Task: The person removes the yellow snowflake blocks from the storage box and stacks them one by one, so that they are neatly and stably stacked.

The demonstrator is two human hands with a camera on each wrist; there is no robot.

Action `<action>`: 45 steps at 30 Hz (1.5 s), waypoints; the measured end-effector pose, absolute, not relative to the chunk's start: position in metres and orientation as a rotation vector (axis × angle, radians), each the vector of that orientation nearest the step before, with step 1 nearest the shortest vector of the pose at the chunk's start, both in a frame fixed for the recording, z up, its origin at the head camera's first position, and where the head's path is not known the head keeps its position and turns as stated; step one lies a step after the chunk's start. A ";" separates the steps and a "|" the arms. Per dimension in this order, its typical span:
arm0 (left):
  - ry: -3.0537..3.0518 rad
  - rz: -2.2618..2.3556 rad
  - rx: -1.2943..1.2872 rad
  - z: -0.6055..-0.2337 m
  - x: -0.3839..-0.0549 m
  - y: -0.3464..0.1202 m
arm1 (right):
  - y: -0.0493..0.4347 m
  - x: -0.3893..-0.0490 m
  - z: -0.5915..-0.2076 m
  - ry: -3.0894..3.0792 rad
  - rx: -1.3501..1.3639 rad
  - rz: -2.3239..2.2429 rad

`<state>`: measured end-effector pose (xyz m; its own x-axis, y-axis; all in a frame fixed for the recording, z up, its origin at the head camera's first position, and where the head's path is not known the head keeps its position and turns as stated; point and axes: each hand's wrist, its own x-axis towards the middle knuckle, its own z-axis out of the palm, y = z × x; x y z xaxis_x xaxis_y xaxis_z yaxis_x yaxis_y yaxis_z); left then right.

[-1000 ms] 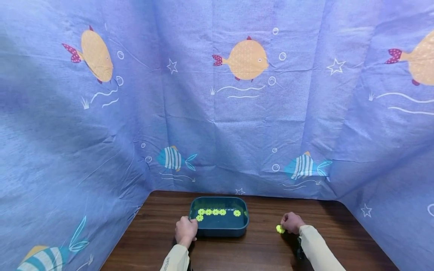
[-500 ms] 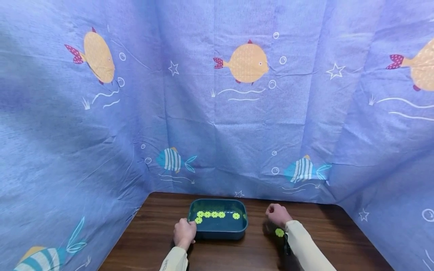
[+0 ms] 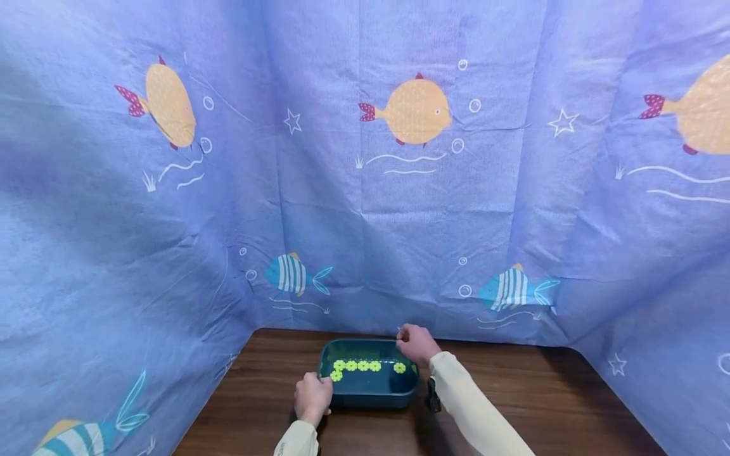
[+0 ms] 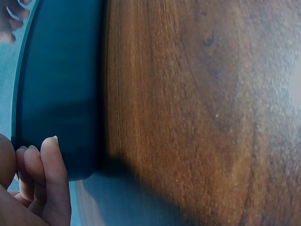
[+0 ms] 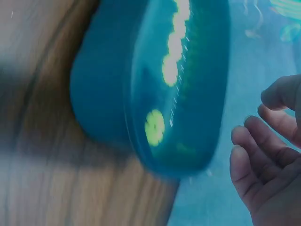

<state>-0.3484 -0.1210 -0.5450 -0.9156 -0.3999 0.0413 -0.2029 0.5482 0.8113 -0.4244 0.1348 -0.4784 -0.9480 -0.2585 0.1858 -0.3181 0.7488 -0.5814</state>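
A dark teal, deep rectangular tray (image 3: 371, 400) stands on the table, with several yellow-green flower-shaped pieces (image 3: 363, 365) in it. Most form a bent row at the left; one lone flower piece (image 5: 154, 127) lies toward the right end. My left hand (image 3: 312, 398) grips the tray's front left corner, and the left wrist view shows its fingers (image 4: 55, 176) against the outer wall. Over the tray's back right corner hovers my right hand (image 3: 418, 344). Its fingers (image 5: 244, 172) are loosely bent with nothing between them.
A brown wood-grain table (image 3: 547, 392) extends to both sides of the tray. Blue fabric with printed fish (image 3: 419, 111) hangs behind and along the sides. A dark device (image 3: 434, 396) sits at my right wrist.
My right hand has let go of a flower piece on the table and moved left to the tray; that piece is now out of sight. My left hand stays on the tray.
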 end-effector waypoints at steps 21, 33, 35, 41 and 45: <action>-2.567 -1.273 0.486 -0.545 -0.348 -0.119 | 0.067 -0.403 -0.525 -3.215 0.512 0.454; -2.545 -1.303 0.485 -0.546 -0.349 -0.122 | 0.067 -0.402 -0.503 -3.235 0.512 0.289; -2.545 -1.301 0.490 -0.545 -0.349 -0.122 | 0.068 -0.404 -0.505 -3.235 0.524 0.328; -2.546 -1.290 0.483 -0.546 -0.349 -0.121 | 0.073 -0.412 -0.525 -3.170 0.499 0.308; -2.536 -1.296 0.496 -0.545 -0.350 -0.120 | 0.073 -0.414 -0.529 -3.120 0.463 0.259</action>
